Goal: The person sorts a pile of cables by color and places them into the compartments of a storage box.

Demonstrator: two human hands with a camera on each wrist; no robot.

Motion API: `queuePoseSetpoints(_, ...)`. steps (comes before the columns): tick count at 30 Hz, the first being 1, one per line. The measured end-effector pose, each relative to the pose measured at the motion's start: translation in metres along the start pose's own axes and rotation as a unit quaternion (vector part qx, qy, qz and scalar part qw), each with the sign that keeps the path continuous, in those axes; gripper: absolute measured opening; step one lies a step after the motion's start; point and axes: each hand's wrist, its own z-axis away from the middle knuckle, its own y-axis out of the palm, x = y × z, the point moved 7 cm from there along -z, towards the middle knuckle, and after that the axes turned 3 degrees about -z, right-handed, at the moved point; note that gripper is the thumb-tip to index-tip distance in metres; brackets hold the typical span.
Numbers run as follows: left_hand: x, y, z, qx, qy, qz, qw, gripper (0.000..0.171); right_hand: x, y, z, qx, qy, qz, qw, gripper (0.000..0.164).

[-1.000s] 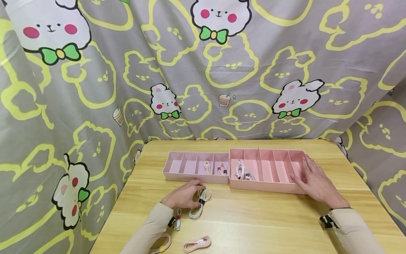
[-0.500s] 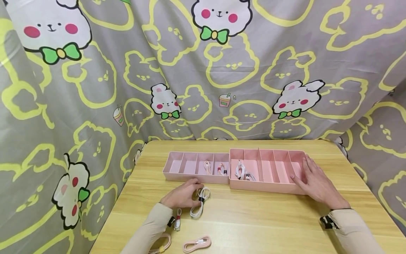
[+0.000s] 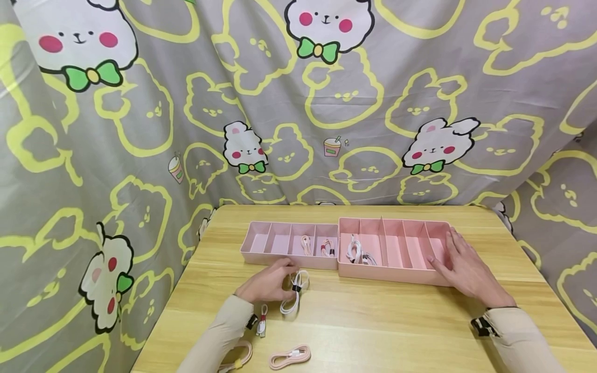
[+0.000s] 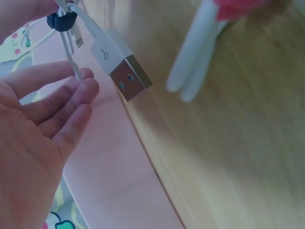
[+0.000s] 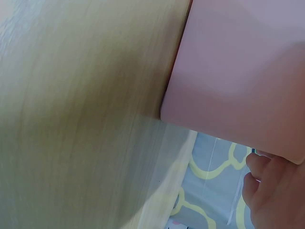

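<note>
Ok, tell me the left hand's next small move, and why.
Probably lift the black-tied white USB cable toward the left end of the pink divided box: the left hand holds it, white cables lie in that end, and the right hand rests against the other end.

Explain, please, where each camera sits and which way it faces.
Head: on the head, facing forward and down at the table; left hand, right hand and sleeves show.
Left wrist: on that wrist, facing the white cable; the left hand shows.
Right wrist: on that wrist, facing the pink box; the right hand shows partly.
Shared by head and right wrist: pink box.
</note>
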Motion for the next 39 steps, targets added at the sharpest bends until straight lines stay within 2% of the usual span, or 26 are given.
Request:
queuePoseSetpoints(12, -0.002, -0.010, -0.006, 0.001, -0.007, 0.016, 0.9998, 0.069, -0.002, 0.001, 0.000, -0.008, -0.005, -0.001, 1.000, 0.095)
queuePoseSetpoints(21, -0.012, -0.020, -0.011, -0.021, 0.032, 0.004, 0.9993, 0.062, -0.002, 0.000, 0.001, -0.007, 0.000, -0.004, 1.000, 0.095)
queuePoseSetpoints(27, -0.019, -0.027, -0.013, -0.037, 0.053, -0.001, 0.9979, 0.064, -0.002, 0.000, 0.000, -0.010, -0.005, -0.001, 1.000, 0.094)
queuePoseSetpoints(39, -0.028, -0.043, -0.025, -0.055, 0.076, -0.018, 0.9954, 0.063, -0.002, 0.001, 0.000, -0.005, -0.001, 0.000, 1.000, 0.095)
